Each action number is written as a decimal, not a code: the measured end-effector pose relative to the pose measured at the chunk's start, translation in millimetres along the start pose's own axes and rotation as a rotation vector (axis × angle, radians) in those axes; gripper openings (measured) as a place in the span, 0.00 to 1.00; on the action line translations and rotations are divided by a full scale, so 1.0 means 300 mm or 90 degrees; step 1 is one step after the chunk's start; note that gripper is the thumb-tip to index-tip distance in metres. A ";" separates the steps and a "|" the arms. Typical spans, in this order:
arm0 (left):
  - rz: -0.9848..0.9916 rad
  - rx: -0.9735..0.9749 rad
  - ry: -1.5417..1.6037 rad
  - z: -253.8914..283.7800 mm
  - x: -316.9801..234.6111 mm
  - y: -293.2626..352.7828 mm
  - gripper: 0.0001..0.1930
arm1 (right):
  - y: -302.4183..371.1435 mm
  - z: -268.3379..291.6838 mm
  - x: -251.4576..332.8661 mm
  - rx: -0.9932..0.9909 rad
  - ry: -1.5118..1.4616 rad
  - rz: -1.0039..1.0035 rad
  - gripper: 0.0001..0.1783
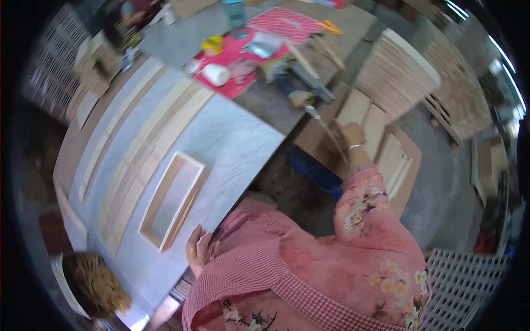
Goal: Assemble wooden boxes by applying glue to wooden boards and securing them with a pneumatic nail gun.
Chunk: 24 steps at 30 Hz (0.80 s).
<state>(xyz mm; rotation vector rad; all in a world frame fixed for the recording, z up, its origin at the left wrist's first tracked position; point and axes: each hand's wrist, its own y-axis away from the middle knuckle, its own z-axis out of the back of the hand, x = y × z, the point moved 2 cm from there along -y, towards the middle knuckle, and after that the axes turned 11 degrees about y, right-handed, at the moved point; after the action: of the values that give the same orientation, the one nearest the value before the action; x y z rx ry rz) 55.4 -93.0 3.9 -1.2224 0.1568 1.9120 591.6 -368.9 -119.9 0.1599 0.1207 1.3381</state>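
Note:
My left hand (199, 249) rests at the near edge of the pale marbled tabletop, its fingers apart and holding nothing. Just beyond it lies a shallow rectangular wooden frame (148, 228), with the tabletop showing through its middle. Out to the right, my right hand (351, 135) reaches to pale wooden boards (374, 128) in an open cardboard box (409, 148). Motion blurs its fingers, so I cannot make out whether they grip a board. Long flat wooden strips (146, 149) lie side by side across the tabletop, left of the frame.
An air gun (298, 98) with a coiled hose is on the side table, near a hammer (329, 52), a white spool (216, 74) and a yellow tape roll (212, 46). Stacked boards (395, 74) stand behind the box. A container of brown material (94, 284) sits lower left.

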 end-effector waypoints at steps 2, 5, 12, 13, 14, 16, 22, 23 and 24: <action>-0.148 0.012 -0.110 0.015 -0.031 -0.021 0.17 | -0.031 -0.023 -0.024 -0.018 0.046 0.095 0.45; -0.240 0.033 -0.154 0.049 -0.101 -0.087 0.18 | -0.143 -0.060 -0.124 0.053 0.050 0.099 0.46; -0.165 -0.082 -0.185 0.113 -0.076 -0.008 0.17 | -0.100 0.038 -0.118 -0.036 -0.037 0.131 0.45; -0.140 -0.106 -0.200 0.120 -0.063 0.019 0.17 | 0.259 -0.084 -0.394 -0.042 -0.064 0.148 0.45; -0.141 -0.095 -0.173 0.134 -0.055 0.016 0.17 | -0.029 0.082 -0.179 -0.065 -0.093 0.119 0.45; -0.117 -0.097 -0.163 0.153 -0.024 0.041 0.18 | 0.009 0.102 -0.195 -0.085 -0.155 0.113 0.44; 0.185 -0.353 -0.101 0.207 0.091 0.105 0.31 | 0.169 0.217 -0.141 -0.113 -0.341 0.108 0.43; 0.273 -0.362 -0.062 0.227 0.117 0.096 0.37 | 0.182 0.233 -0.139 -0.199 -0.408 0.127 0.42; 0.359 -0.370 -0.021 0.254 0.148 0.083 0.44 | 0.201 0.249 -0.121 -0.283 -0.477 0.146 0.41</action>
<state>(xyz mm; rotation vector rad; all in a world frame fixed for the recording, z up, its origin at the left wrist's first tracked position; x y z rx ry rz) -22.4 -44.7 -0.1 -1.6473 -0.0955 2.5798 539.0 -394.3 -35.6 0.2914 -0.8410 1.4175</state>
